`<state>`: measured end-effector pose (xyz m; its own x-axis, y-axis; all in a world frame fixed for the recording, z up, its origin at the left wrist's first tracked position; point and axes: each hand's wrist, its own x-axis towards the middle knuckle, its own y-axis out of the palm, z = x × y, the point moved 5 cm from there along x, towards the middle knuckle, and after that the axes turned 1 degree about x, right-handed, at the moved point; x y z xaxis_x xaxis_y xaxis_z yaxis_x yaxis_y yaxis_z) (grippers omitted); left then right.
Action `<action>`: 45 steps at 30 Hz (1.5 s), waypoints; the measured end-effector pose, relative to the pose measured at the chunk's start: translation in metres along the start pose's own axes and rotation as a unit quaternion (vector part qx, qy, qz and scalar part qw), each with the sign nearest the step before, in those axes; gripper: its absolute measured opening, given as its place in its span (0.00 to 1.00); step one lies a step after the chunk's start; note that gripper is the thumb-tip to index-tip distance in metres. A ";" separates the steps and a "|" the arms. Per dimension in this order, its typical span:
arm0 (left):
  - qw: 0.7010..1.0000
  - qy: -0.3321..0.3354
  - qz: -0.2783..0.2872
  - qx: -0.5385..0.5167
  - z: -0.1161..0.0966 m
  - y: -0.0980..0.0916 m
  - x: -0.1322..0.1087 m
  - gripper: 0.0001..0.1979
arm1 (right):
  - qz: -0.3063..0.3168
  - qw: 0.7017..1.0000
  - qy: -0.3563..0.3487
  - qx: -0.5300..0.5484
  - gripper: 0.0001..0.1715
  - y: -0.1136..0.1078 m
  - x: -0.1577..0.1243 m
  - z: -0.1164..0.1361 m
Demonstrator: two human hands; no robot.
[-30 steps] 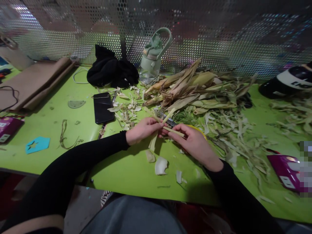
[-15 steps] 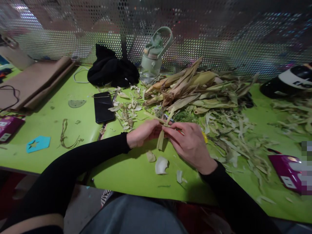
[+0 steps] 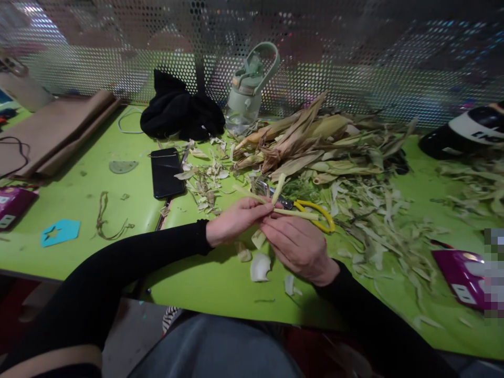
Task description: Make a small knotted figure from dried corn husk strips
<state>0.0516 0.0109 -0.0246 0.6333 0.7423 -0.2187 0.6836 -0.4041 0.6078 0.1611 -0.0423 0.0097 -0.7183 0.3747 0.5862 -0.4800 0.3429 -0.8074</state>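
Pale corn husk strips (image 3: 279,190) cross one another between my hands, with ends sticking out up, left, right and down. My left hand (image 3: 241,218) pinches them where they cross, thumb on top. Just below and to the right, my right hand (image 3: 297,247) has its fingers closed on the lower husk end; its fingertips are partly hidden. Behind the right hand lie scissors (image 3: 325,219) with yellow handles, their blades pointing left. White and pale husk scraps (image 3: 260,267) rest on the table in front of my hands.
A heap of dried corn husks (image 3: 311,139) lies behind my hands, shreds (image 3: 378,226) to the right. A phone (image 3: 167,173), black cloth (image 3: 181,113) and green bottle (image 3: 244,94) stand left and back. A perforated metal screen (image 3: 334,58) borders the green table (image 3: 189,283).
My right hand has moved down and slightly left, uncovering the yellow scissors handles. A husk strip now points right from the crossing. The left hand has shifted slightly.
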 end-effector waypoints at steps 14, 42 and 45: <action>0.995 -0.067 -0.075 -0.019 0.002 -0.004 0.002 0.12 | 0.022 0.999 0.015 -0.027 0.16 0.015 0.005 0.006; 0.928 -0.009 0.039 0.370 0.029 0.002 -0.001 0.11 | 0.004 0.970 0.238 0.058 0.13 -0.001 0.021 -0.030; 0.969 0.012 0.018 0.246 0.014 0.007 0.001 0.10 | -0.048 0.968 0.244 0.041 0.09 -0.012 0.019 -0.040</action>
<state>0.0620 0.0016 -0.0314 0.6559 0.7327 -0.1816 0.7547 -0.6322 0.1754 0.1738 -0.0047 0.0327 -0.3551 0.7133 0.6043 -0.5855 0.3342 -0.7386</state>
